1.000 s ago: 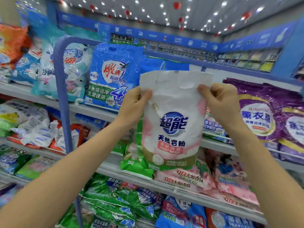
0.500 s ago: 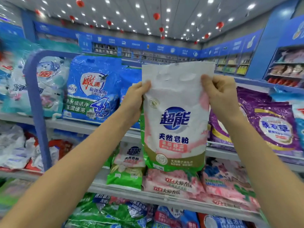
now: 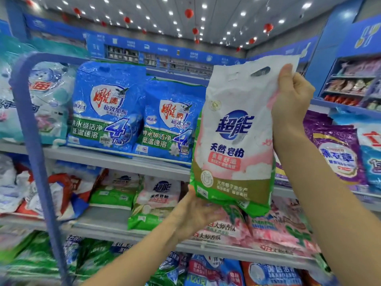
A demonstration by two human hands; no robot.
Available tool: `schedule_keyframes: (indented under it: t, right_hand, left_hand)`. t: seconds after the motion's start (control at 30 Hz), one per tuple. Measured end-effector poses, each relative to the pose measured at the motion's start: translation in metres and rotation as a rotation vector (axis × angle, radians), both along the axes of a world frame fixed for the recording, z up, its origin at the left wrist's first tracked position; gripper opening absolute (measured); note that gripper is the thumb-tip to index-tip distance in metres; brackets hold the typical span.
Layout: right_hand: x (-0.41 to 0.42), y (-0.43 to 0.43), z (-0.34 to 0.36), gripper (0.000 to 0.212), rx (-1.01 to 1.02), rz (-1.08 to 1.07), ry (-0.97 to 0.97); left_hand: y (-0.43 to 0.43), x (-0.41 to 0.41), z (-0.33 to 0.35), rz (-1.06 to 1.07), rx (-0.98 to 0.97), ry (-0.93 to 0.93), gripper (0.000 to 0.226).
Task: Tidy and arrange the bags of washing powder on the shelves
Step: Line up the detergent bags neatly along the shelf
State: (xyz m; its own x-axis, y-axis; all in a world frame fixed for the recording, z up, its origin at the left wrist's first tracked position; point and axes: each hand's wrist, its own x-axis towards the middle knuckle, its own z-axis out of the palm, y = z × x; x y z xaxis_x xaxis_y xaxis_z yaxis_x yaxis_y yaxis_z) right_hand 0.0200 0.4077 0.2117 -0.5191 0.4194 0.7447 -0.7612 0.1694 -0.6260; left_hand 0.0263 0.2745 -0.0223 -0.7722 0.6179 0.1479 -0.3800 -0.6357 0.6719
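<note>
A white, pink and green bag of washing powder [image 3: 235, 141] hangs upright in the air in front of the shelves. My right hand [image 3: 292, 96] grips its top right corner. My left hand [image 3: 195, 211] is under the bag's lower left corner, its palm against the bottom; its fingers are hidden behind the bag. Two blue bags [image 3: 107, 108] stand on the upper shelf [image 3: 115, 159] just left of the held bag. A matching pink and green bag [image 3: 156, 201] leans on the middle shelf [image 3: 107, 223].
A blue metal upright [image 3: 35, 153] curves across the left side. Purple bags [image 3: 336, 153] fill the upper shelf at right, pink bags [image 3: 278, 230] lie flat below the held bag, and green and blue bags crowd the lowest shelf. Another aisle's shelves [image 3: 350, 87] stand far right.
My left hand has let go of the bag's top left corner and dropped under its bottom. The bag has shifted right and tilted slightly; the view has turned left.
</note>
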Motion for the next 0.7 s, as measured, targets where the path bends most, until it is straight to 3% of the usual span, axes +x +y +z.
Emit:
schedule_keyframes:
  t: [0.13,0.23,0.33,0.4,0.53,0.7]
  right_hand:
    - [0.001,0.002,-0.005,0.049,-0.108,-0.05,0.013]
    - [0.0,0.011,-0.007,0.049,-0.16,-0.091,0.0]
    - [-0.001,0.021,-0.009,0.048,-0.116,-0.162,-0.019]
    - [-0.001,0.029,-0.011,0.048,-0.056,-0.222,-0.052]
    - [0.004,0.05,-0.015,0.046,-0.064,-0.182,-0.109]
    - [0.014,0.067,-0.009,0.038,-0.093,-0.065,-0.149]
  left_hand:
    - [0.044,0.027,-0.003,-0.035,0.293,-0.16,0.065]
    - [0.073,0.042,0.011,0.02,0.217,-0.205,0.081]
    - [0.092,0.048,0.016,0.117,0.103,-0.222,0.047]
    - [0.098,0.048,0.01,0.095,0.077,-0.201,0.042]
    - [0.1,0.05,-0.001,0.106,0.023,-0.115,0.069]
    - [0.076,0.014,0.01,0.104,0.352,-0.213,0.105]
